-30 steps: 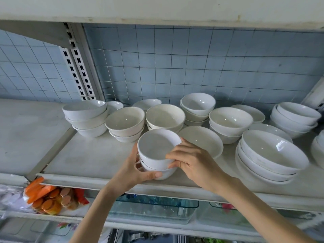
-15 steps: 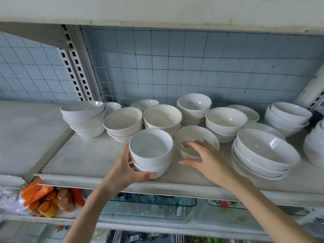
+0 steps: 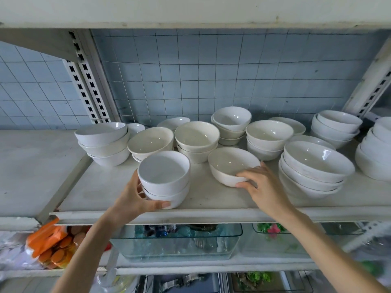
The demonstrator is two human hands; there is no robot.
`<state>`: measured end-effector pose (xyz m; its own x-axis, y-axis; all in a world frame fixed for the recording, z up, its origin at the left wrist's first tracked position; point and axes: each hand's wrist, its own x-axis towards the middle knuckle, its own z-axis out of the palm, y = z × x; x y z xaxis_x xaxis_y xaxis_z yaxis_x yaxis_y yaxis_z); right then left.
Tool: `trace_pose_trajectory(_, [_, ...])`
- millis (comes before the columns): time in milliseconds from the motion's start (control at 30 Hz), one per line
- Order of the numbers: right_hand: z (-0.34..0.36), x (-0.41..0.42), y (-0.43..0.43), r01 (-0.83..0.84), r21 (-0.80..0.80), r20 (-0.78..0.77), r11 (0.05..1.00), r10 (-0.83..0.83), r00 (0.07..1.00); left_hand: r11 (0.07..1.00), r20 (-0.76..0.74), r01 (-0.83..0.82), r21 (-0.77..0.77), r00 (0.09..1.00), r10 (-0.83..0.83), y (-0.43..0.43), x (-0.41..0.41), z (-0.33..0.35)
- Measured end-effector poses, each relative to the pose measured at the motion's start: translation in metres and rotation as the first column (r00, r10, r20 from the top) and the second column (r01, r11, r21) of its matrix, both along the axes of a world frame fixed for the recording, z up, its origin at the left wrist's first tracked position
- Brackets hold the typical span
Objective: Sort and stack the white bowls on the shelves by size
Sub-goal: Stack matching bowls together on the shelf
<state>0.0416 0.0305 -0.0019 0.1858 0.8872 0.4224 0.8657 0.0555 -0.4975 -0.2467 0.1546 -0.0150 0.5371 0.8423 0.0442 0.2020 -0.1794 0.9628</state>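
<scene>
My left hand (image 3: 135,199) is wrapped around the near left side of a small stack of two deep bowls (image 3: 165,178), thumb hooked under the lower one. I judge that grip is there to steady the pair at the front edge of the shelf (image 3: 211,199), since they sit very near the lip. My right hand (image 3: 259,185) is closed on the near right rim of a single wider bowl (image 3: 230,166), fingertips over the edge and thumb beneath. The bowl is tipped toward me, which I read as the start of lifting it out to join a stack of its own size.

Further out, the other white bowls stand in loose groups: a stack of three (image 3: 103,142) at far left, two mid-size stacks (image 3: 196,140) behind my hands, a tilted stack (image 3: 230,123) at the back, and broad shallow stacks (image 3: 313,168) on the right. Sizes look mixed, so I judge the sorting is only partly done.

Below the shelf sit a glass dish (image 3: 175,242) and an orange packet (image 3: 50,242). I can read no brand, label or writing anywhere.
</scene>
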Motion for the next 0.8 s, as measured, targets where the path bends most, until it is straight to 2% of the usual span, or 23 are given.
trace_pose_trajectory(167, [0.0,-0.006,-0.01,0.038,0.031,-0.322,0.999,-0.026,0.946,0.999,-0.028,0.01,0.035,1.0,-0.009,0.012,-0.018,0.004])
trace_pose_trajectory(233, [0.0,-0.005,-0.013,0.041,0.034,-0.391,0.999,-0.024,0.92,0.999,-0.042,0.003,0.049,0.999,-0.001,0.014,-0.024,0.006])
trace_pose_trajectory(333, [0.0,-0.004,-0.016,0.035,0.019,-0.417,0.999,-0.024,0.909,0.998,-0.058,-0.011,0.059,0.998,0.014,0.014,-0.03,0.009])
trace_pose_trajectory(500, [0.0,-0.01,-0.016,-0.026,0.009,-0.346,1.0,0.028,0.938,0.996,-0.069,-0.064,0.064,0.995,0.068,0.01,-0.036,0.013])
trace_pose_trajectory(667, [-0.006,-0.013,-0.01,-0.147,0.03,-0.06,0.989,0.149,0.987,0.994,-0.084,-0.1,0.042,0.991,0.103,0.0,-0.04,0.021])
trace_pose_trajectory(800, [-0.006,-0.015,-0.007,-0.204,0.007,-0.015,0.979,0.204,0.979,0.99,-0.072,-0.143,-0.004,0.987,0.142,-0.008,-0.038,0.025])
